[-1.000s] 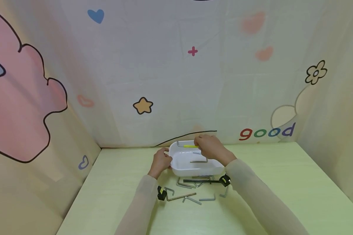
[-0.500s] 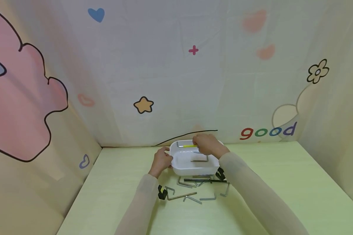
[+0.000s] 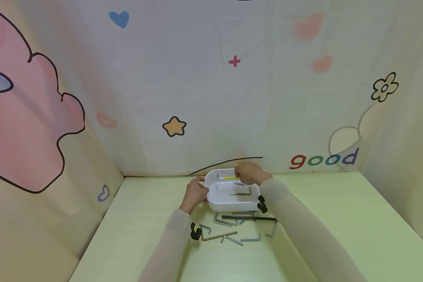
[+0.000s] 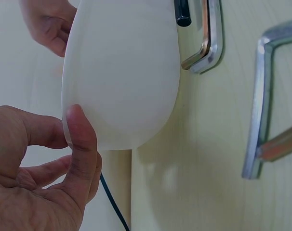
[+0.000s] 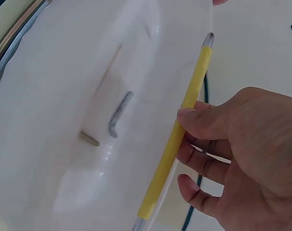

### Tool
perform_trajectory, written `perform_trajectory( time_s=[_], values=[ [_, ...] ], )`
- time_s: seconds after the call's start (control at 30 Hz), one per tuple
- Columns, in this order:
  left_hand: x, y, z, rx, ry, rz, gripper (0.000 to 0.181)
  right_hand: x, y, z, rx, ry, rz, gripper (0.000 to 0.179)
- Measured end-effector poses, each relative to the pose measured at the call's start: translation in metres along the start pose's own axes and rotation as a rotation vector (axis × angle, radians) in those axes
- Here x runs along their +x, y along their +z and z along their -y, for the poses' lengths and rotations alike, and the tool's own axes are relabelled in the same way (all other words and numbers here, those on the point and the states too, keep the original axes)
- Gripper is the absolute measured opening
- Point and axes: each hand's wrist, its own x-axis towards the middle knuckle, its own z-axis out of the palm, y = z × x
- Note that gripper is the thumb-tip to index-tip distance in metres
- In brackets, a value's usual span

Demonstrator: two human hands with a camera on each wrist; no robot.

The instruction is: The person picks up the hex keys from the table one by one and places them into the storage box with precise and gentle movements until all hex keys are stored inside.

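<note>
My left hand (image 3: 194, 194) grips the left end of a white plastic bin (image 3: 232, 206); in the left wrist view the thumb (image 4: 81, 139) presses its outer wall. Over the bin's far side, my right hand (image 3: 250, 173) pinches an L-shaped hex key with a yellow sleeve (image 5: 175, 139) between thumb and fingers. The bare short end of that key points left in the head view. Inside the bin lie a bronze-toned hex key (image 3: 240, 194) and a small silver hex key (image 5: 121, 114).
Several loose hex keys lie on the table in front of the bin, among them a long black one (image 3: 248, 217), a bronze one (image 3: 218, 236) and a silver one (image 3: 250, 239). A printed curtain (image 3: 211, 98) hangs right behind the bin.
My right wrist has swung a little left and in, and the yellow-sleeved hex key sits slightly lower over the bin. The left hand keeps its grip; the whole head view has shifted slightly.
</note>
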Motion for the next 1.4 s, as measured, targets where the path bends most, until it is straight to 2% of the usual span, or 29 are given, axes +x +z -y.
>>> perform_trajectory(
  time_s=[0.2, 0.5, 0.8, 1.0, 1.4],
  values=[
    [0.001, 0.001, 0.0, 0.012, -0.005, 0.007, 0.047, 0.003, 0.008, -0.002, 0.092, 0.032, 0.075, 0.015],
    [0.001, 0.001, 0.001, 0.009, -0.008, 0.005, 0.049, 0.007, 0.01, 0.004, 0.063, 0.048, 0.096, 0.017],
    [0.002, 0.0, 0.001, 0.015, -0.009, 0.005, 0.049, 0.006, 0.01, 0.004, 0.054, 0.033, 0.05, 0.006],
    [0.0, 0.0, -0.001, 0.018, -0.011, 0.005, 0.047, -0.001, 0.005, 0.003, 0.039, 0.022, 0.031, 0.014],
    [-0.002, 0.0, -0.002, 0.01, -0.012, 0.003, 0.05, -0.028, -0.002, 0.0, -0.003, -0.005, -0.088, 0.018]
  ],
)
